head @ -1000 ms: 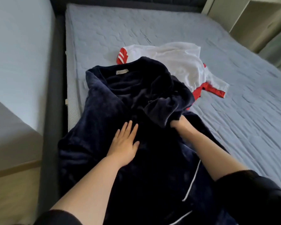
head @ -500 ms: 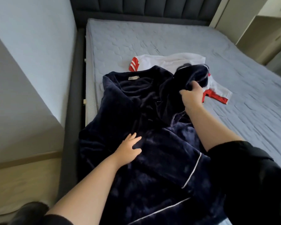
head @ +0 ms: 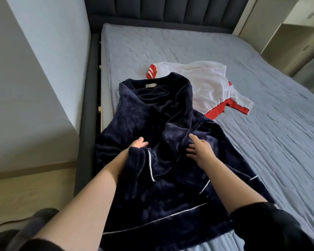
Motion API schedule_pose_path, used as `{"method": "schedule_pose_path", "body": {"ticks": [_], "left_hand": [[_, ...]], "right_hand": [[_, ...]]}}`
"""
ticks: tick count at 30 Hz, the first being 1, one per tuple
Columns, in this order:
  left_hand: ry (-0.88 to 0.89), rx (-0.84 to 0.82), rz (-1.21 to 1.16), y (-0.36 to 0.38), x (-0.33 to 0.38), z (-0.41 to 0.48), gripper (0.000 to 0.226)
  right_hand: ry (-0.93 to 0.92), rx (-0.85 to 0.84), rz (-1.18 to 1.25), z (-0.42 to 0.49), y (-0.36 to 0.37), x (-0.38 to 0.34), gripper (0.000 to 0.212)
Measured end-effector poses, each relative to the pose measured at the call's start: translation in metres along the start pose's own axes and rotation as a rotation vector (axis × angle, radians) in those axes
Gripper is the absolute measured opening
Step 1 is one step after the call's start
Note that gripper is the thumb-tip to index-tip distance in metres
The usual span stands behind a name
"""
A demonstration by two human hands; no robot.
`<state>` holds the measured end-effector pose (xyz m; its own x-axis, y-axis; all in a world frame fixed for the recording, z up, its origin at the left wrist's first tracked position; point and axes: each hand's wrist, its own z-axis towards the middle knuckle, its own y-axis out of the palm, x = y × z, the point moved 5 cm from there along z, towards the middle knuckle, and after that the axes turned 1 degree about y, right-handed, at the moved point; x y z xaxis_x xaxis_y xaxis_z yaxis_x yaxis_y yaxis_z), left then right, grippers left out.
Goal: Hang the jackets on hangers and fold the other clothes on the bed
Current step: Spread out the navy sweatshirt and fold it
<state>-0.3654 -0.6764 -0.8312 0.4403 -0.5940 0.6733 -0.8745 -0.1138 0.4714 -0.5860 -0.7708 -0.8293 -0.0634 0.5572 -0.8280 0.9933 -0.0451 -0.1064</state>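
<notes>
- The navy plush garment (head: 152,109) was seen spread out on the bed (head: 261,124), collar on the far side. It lay directly under both sets of fingers, with its body bunched into a ridge between them.
- The step in hand was judged to be the flattening and squaring of that garment. Whether it was meant for folding or for a hanger could not be told from the cloth alone.
- The right hand (head: 200,150) was laid on the pile with its fingers (head: 193,138) spread and fairly straight, pressed against the ridge. Nothing was pinched.
- The left hand (head: 139,142) was pushed forward with a piped fold (head: 141,160) draped over its wrist. Its fingertips were lost in the dark cloth, so pinching or plain resting could not be told.
- To be done well, the ridge between the fingers would need to be smoothed outward with flat palms, as thick plush was likely to spring back.
- The draped fold behind the left fingers should be laid flat first, with its white piping used as a straight edge.
- The white-and-red top (head: 207,84) was found beyond the right fingers, partly under the navy collar. Dragging it along was a risk to be watched.
</notes>
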Motion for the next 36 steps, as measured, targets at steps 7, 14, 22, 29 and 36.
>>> {"method": "schedule_pose_path", "body": {"ticks": [7,14,22,29,36], "left_hand": [[0.058,-0.147,0.010,0.038,-0.020,0.004,0.066],[-0.001,0.342,0.163,-0.008,-0.021,0.017,0.019],[0.116,0.311,0.438,-0.005,0.006,0.009,0.037],[0.080,0.103,0.295,0.015,-0.009,0.004,0.023],[0.040,0.357,0.448,-0.004,-0.013,0.012,0.039]], "right_hand": [[-0.355,0.145,-0.069,-0.014,0.016,-0.058,0.017],[-0.509,-0.124,-0.182,-0.025,0.039,-0.075,0.019],[0.090,-0.061,0.068,0.012,0.021,0.021,0.027],[-0.011,-0.149,0.227,0.023,0.026,-0.045,0.025],[-0.076,-0.231,0.407,0.020,0.014,-0.067,0.025]]}}
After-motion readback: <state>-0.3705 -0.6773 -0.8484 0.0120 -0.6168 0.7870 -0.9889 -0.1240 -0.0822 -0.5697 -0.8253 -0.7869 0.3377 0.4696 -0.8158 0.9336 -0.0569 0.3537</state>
